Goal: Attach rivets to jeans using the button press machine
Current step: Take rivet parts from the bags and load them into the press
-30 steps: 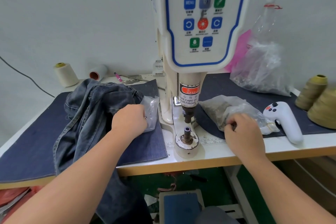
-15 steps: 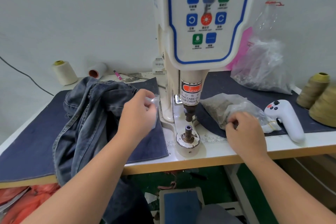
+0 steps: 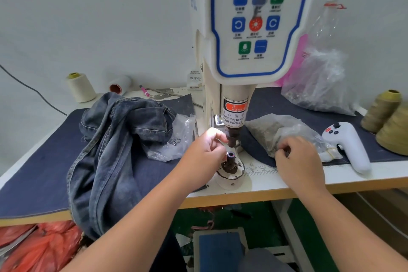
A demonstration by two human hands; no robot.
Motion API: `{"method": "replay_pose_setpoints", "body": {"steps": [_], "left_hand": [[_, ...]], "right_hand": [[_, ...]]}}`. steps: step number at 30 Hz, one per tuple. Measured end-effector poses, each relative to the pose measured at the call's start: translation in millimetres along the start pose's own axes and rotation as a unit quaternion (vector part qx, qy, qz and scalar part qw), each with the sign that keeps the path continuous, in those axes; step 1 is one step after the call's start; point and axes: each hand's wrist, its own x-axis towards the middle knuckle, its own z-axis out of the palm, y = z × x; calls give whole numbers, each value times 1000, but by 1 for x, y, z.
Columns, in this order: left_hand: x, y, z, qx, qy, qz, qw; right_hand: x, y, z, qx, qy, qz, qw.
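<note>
**Left hand at press die, right hand in rivet bag**

Head view: left hand (image 3: 204, 154) up against lower die (image 3: 230, 157) of button press machine (image 3: 249, 28), fingers curled, tips pinched just beside die top; looks like a small part held, too tiny to confirm. Upper punch (image 3: 231, 137) directly above, apart from die. Right hand (image 3: 298, 159) resting at mouth of clear rivet bag (image 3: 271, 132) on table (image 3: 287, 185), fingers curled into the plastic; contents of pinch hidden. Jeans (image 3: 114, 139) heaped on dark cloth mat (image 3: 33, 174), left of machine, well apart from both hands, one leg hanging over table edge. Small clear bag (image 3: 178, 139) lying against jeans, just left of left hand, not touched.

Vs 0.5 s ago: left hand moved from small clear bag over to die; bag dropped back onto mat. Right hand same spot on rivet bag. Jeans unmoved.
</note>
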Motion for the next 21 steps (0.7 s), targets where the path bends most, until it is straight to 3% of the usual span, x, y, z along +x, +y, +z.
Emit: {"method": "replay_pose_setpoints", "body": {"steps": [21], "left_hand": [[5,-12,8,-24,24,17,999]], "right_hand": [[0,1,1,-4,8,-10,1000]]}}
